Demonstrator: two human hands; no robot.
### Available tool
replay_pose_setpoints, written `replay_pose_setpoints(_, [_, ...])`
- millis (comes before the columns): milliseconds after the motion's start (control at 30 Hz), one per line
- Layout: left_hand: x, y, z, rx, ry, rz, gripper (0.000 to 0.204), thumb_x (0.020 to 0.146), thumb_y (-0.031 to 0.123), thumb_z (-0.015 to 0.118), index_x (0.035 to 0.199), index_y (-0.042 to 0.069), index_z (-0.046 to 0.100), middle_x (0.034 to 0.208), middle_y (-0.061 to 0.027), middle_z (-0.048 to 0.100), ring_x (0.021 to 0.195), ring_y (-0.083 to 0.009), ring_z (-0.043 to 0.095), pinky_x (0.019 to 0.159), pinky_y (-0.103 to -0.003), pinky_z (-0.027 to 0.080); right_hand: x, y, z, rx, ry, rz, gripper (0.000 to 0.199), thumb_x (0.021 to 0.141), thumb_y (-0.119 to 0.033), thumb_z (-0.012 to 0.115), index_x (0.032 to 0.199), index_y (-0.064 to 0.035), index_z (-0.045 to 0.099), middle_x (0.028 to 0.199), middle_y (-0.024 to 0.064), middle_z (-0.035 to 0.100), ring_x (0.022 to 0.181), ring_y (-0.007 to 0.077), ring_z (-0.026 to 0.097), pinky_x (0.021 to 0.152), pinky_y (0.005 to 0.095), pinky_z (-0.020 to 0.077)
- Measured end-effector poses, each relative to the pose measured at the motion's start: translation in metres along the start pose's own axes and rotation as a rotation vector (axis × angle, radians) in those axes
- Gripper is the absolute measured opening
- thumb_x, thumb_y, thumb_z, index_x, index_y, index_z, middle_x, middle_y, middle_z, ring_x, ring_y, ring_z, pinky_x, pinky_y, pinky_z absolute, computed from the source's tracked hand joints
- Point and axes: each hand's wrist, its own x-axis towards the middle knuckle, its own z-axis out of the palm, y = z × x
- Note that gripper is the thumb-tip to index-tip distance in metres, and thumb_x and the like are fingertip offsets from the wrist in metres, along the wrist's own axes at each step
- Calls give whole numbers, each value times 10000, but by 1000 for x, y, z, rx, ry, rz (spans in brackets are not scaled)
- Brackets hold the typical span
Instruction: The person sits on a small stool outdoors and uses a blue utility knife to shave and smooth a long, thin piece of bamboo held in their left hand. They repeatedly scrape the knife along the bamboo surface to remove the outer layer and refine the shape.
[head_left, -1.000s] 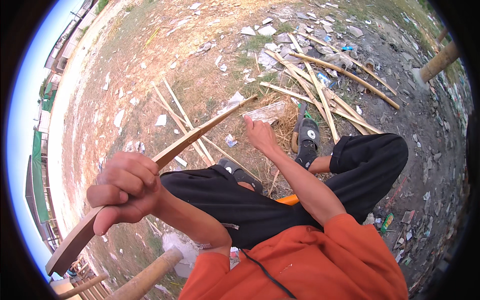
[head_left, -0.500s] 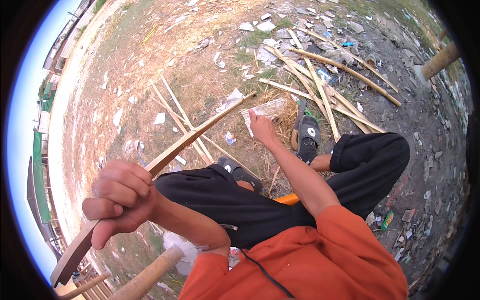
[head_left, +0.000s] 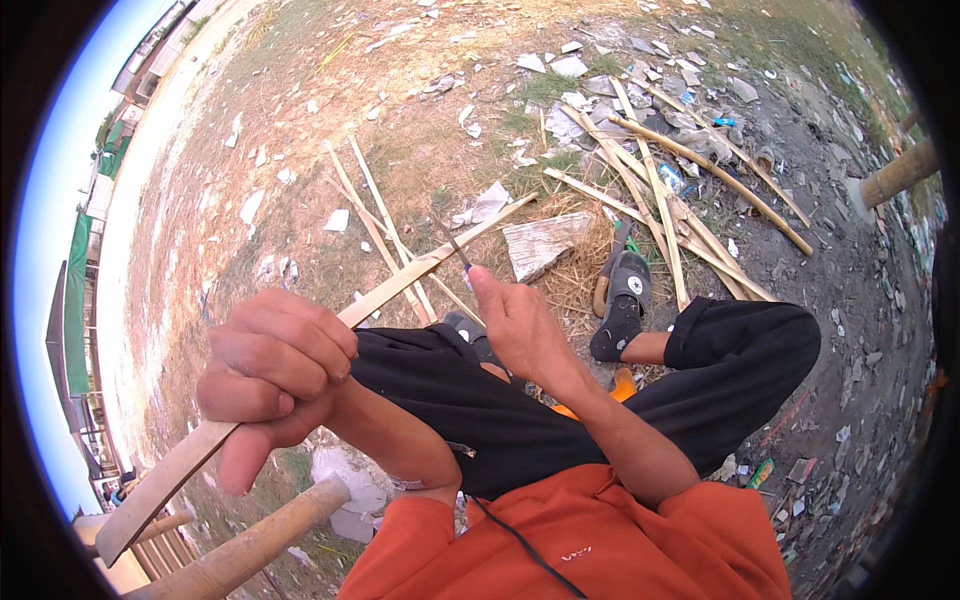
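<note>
My left hand [head_left: 280, 365] is wrapped round a long split bamboo strip [head_left: 400, 277]. One end sticks out past the heel of that hand at the lower left; the pale far part slants up over my left leg. In my right hand [head_left: 520, 325] is a small knife [head_left: 454, 242], its handle mostly hidden by the closed fingers. The thin blade crosses the strip in the picture, near its far half; I cannot tell whether it touches. My right thumb lies along the knife toward the strip.
More bamboo strips [head_left: 655, 190] lie in a pile at the upper right, and a few [head_left: 375, 215] lie crossed beyond my left foot. A wooden block [head_left: 545, 245] and a large blade tool [head_left: 612, 258] are by my right sandal [head_left: 628, 285]. Bamboo poles [head_left: 250, 540] stand close at the lower left.
My right hand has come back toward me and left, bringing the knife to the strip. The strip has turned to show more of its broad pale face. The whole view has shifted slightly.
</note>
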Motion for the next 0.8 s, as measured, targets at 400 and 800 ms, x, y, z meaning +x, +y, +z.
replay_pose_setpoints(400, [3, 1, 4, -34, -5, 27, 543, 888, 539, 445, 626, 75, 341, 454, -27, 394, 319, -133, 416, 300, -264, 397, 6, 25, 11, -109, 141, -51, 593, 966, -389, 356, 661, 70, 577, 624, 306, 530, 638, 485, 530, 617, 518, 410])
replay_pose_setpoints(800, [-6, 5, -4, 2, 5, 17, 531, 861, 595, 434, 664, 122, 297, 450, 30, 275, 324, -78, 293, 279, -215, 276, 12, 40, 26, -143, 163, -56, 590, 951, -421, 370, 717, 59, 622, 644, 306, 558, 672, 473, 573, 670, 511, 458])
